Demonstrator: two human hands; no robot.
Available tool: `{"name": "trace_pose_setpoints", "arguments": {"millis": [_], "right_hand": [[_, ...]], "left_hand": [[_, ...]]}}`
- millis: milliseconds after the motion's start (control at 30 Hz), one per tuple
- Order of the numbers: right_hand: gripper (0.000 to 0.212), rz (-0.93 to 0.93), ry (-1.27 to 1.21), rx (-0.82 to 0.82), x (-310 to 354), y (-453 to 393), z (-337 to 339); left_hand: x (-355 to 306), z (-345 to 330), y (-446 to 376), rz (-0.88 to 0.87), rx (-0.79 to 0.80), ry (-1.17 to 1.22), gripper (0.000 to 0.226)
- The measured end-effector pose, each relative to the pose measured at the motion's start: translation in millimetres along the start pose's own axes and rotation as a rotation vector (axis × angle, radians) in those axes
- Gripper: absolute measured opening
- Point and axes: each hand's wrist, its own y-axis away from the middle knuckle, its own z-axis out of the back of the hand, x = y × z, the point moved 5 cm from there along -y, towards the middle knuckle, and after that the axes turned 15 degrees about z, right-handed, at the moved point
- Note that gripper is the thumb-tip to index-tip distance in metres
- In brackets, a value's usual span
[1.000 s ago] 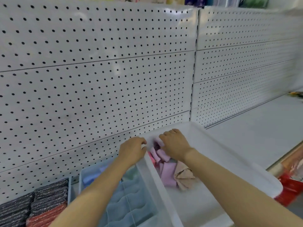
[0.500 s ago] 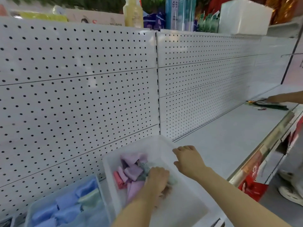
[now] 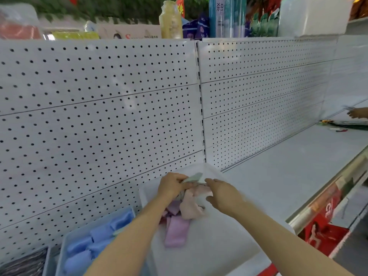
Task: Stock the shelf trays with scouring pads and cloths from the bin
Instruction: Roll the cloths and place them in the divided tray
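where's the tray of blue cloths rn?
Head view, lower left: the tray of blue cloths sits on the shelf against the pegboard, directly left of the white bin, partly behind the left forearm.

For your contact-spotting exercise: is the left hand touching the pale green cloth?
Touching. The head view shows the left hand pinching the pale green cloth above the bin.

white pegboard wall [image 3: 119,116] backs a pale shelf [image 3: 288,166], goods [image 3: 227,16] crowded above.
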Motion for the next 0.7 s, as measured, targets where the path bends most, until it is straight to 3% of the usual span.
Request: {"name": "trace_pose_setpoints", "arguments": {"millis": [167,300,433,533,600,700], "right_hand": [[0.049,0.025,-0.165,-0.029,30.3,-10.4,5.5],[0.051,0.074,-0.412,-0.036,54.9,-16.6,12.2],[0.052,-0.040,-0.644,-0.059,66.1,-19.7,7.4],[0.025,-0.208,-1.102,-0.152,80.5,-22.8,7.9],[0.034,-0.316,-1.492,-0.152,98.4,-26.8,11.5],[0.033,-0.258,-1.602,-0.116,125.3,-36.7,20.2]], "left_hand": [[15.7,35.5,21.1,0.088,0.022,0.211,0.012],[3.4,62.5,45.2,0.065,-0.021,0.361,0.012],[-9.6,87.8,72.9,-0.033,-0.052,0.417,0.013],[-7.5,100.6,101.0,-0.210,-0.199,0.271,0.025],[-2.0,103.7,118.2,-0.425,-0.320,0.049,0.027],[9.2,106.0,139.8,-0.743,-0.486,-0.261,0.017]]}}
